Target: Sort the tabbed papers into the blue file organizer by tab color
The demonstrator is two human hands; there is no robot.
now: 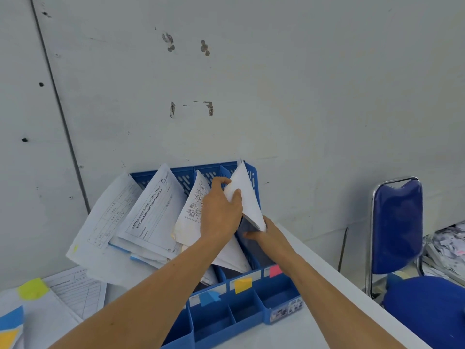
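Note:
The blue file organizer (pixel 251 293) stands against the wall with blue (pixel 208 297), yellow (pixel 243 284) and pink (pixel 275 270) tabs on its front slots. Sheets lean out of its left slots. My left hand (pixel 221 210) grips the upper part of a white sheet (pixel 245 195) standing in the rightmost slot. My right hand (pixel 261 231) holds the same sheet's lower edge from below, fingers curled under it.
Loose tabbed papers (pixel 63 293) lie on the white table at the left, with yellow-green (pixel 33 288), blue and yellow tabs showing. A blue chair (pixel 397 227) stands to the right of the table, with a paper heap (pixel 445 250) behind it.

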